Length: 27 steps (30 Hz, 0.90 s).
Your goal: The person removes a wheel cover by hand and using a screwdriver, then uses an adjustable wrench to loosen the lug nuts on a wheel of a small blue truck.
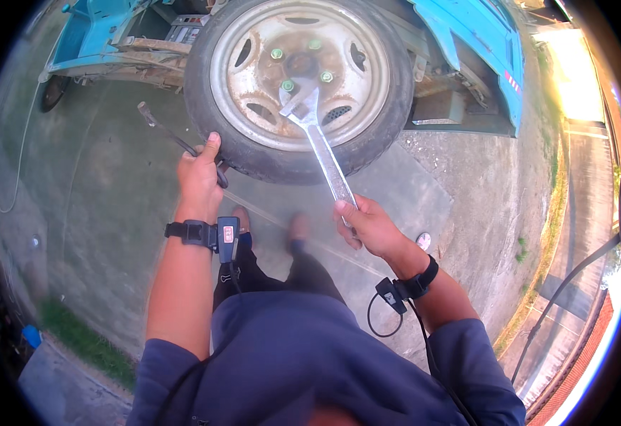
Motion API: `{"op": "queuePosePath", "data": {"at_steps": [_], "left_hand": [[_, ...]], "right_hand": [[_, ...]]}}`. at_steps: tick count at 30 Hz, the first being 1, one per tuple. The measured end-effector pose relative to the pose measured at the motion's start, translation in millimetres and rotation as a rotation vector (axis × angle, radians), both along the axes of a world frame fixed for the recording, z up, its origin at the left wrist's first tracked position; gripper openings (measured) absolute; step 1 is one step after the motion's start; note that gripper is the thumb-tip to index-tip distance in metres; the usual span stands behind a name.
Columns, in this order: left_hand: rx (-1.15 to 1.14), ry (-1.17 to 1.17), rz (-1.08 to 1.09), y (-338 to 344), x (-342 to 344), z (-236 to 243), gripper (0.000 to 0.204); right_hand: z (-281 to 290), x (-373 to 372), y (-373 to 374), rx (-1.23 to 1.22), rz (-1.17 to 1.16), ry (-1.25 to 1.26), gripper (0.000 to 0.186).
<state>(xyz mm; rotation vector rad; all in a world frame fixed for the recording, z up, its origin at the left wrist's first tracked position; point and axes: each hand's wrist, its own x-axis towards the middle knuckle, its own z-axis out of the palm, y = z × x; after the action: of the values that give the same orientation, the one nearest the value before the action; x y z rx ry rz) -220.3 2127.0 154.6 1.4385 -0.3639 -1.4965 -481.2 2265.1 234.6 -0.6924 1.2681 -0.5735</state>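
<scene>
My right hand [367, 226] is wrapped round the handle of a large silver adjustable wrench [328, 160]. The wrench slants up and left across the tyre. Its jaws lie over the wheel rim [236, 92], just below a green lug nut [287, 86]; I cannot tell whether they touch it. Several green nuts circle the rusty hub [301, 66]. Closed in my left hand [200, 170] is a dark metal bar [165, 133] that looks like a lug wrench, its far end pointing up and left. That hand is beside the lower left of the black tyre [254, 157].
The wheel is on a blue vehicle [481, 53] whose body and underframe spread to both sides. Concrete floor [97, 199] lies below, with my shoes [298, 227] near the wheel. Black wrist straps with cables [424, 337] are on both my arms. A grass strip [87, 341] is at lower left.
</scene>
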Motion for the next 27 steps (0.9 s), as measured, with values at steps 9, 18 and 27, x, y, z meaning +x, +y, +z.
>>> {"op": "queuePosePath", "data": {"at_steps": [9, 18, 27], "left_hand": [[0.02, 0.011, -0.052, 28, -16, -5, 0.031], [0.217, 0.119, -0.227, 97, -15, 5, 0.025], [0.038, -0.071, -0.098, 78, 50, -10, 0.024]], "right_hand": [[-8, 14, 15, -0.277, -0.032, 0.182, 0.03], [-3, 23, 35, -0.159, -0.057, 0.158, 0.03], [-48, 53, 42, -0.143, -0.109, 0.215, 0.023]]}}
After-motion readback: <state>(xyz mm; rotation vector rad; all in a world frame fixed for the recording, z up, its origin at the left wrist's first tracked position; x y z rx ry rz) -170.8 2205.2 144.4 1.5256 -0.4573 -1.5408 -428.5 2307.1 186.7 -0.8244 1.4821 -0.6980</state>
